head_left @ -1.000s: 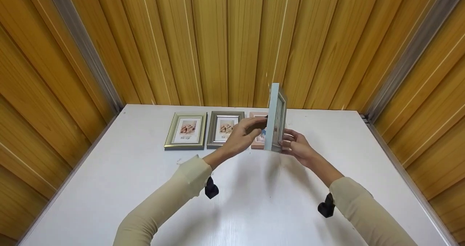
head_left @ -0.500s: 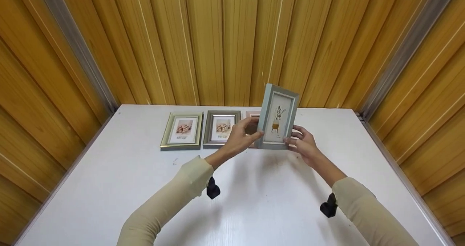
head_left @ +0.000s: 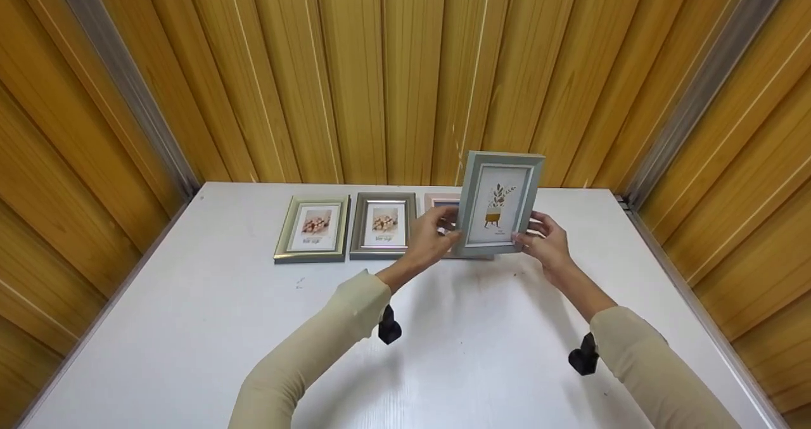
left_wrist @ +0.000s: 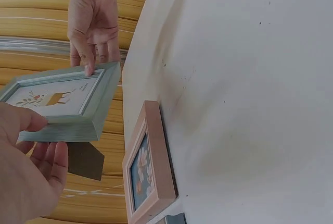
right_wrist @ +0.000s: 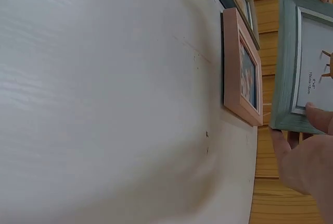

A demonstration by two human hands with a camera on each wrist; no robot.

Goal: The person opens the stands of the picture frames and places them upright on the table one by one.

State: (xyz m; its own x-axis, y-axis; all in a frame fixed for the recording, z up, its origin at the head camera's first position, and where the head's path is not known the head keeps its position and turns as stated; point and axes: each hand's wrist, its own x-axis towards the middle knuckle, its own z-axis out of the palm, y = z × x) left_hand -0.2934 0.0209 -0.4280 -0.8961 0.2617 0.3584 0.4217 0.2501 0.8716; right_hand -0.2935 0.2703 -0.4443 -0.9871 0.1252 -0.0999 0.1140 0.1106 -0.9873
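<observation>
Grey-green frame [head_left: 498, 204] — held up by left grip [head_left: 431, 237] and right grip [head_left: 550, 245]

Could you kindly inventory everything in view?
Held picture frame: 1, blue-green, between both hands
Stand flap: 1, dark grey, behind that frame
Rightmost row frame: 1, pink, on the table
Middle row frame: 1, grey, on the table
Leftmost row frame: 1, gold, on the table
Table: 1, white, beneath the frames
Wall panels: many, golden, beyond the table
Metal posts: 2, grey, back corners
Sleeves: 2, beige, both arms
Attachments: 2, black, near cuffs
Left hand: 1, gripping held frame's left edge
Right hand: 1, gripping its right edge
</observation>
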